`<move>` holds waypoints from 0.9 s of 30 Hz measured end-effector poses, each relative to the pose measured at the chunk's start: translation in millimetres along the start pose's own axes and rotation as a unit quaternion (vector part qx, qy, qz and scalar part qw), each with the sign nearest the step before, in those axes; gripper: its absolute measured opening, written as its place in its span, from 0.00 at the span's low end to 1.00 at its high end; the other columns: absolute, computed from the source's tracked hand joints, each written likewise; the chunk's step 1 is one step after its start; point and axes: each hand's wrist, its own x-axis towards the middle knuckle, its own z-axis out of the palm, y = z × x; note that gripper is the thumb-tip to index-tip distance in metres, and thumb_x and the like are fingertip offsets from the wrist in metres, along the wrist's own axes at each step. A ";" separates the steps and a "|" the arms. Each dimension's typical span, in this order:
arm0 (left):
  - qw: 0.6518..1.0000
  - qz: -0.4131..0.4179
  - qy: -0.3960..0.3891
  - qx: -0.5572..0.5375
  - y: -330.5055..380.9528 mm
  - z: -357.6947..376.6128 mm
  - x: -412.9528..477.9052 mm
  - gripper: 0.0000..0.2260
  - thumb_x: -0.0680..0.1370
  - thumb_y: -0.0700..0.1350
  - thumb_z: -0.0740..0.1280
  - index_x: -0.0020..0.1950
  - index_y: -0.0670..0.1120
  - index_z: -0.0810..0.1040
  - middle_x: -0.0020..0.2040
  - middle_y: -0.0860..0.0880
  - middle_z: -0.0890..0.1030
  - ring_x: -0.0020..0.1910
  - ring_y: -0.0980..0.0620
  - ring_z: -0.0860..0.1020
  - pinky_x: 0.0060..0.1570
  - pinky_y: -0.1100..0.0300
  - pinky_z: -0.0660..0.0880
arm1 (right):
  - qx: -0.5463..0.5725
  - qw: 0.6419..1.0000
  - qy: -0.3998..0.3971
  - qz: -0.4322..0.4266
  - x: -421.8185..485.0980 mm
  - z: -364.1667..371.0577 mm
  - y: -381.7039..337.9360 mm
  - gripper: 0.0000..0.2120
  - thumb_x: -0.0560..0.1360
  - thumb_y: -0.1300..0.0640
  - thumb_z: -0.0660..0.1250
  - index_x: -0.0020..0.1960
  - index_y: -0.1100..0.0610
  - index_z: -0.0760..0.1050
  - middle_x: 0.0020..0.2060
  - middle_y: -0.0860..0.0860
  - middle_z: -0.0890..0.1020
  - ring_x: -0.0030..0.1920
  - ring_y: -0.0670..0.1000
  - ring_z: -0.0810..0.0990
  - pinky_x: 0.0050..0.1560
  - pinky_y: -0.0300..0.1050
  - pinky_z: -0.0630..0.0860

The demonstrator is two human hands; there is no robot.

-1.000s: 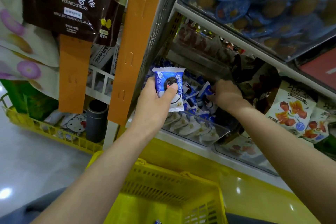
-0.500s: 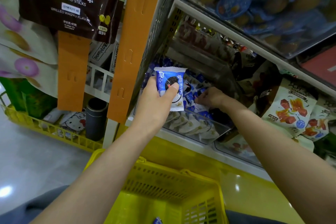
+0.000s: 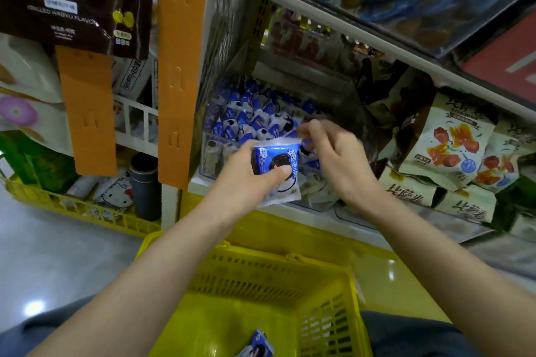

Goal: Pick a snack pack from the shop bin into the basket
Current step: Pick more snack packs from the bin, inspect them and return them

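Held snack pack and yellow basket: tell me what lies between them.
In the head view, only the white shelf edge and the yellow plinth below it separate the snack pack in the left hand from the basket.

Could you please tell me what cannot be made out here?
Head view:
- Right hand: motion-blurred; grip unclear.
- Small blue snack pack in yellow plastic basket: cut by bottom edge.
- Clear plastic bin front: partly hidden by left hand holding blue-and-white cookie pack.
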 end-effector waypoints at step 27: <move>0.984 -0.168 0.009 -0.050 -48.0 36.9 -32.6 0.10 0.75 0.46 0.67 0.52 0.40 0.78 0.49 0.40 0.83 0.46 0.47 0.81 0.51 0.52 0.76 | 0.109 0.989 0.030 0.098 -91.2 22.1 42.6 0.07 0.76 0.59 0.65 0.40 0.51 0.74 0.35 0.45 0.78 0.34 0.40 0.76 0.35 0.30 0.72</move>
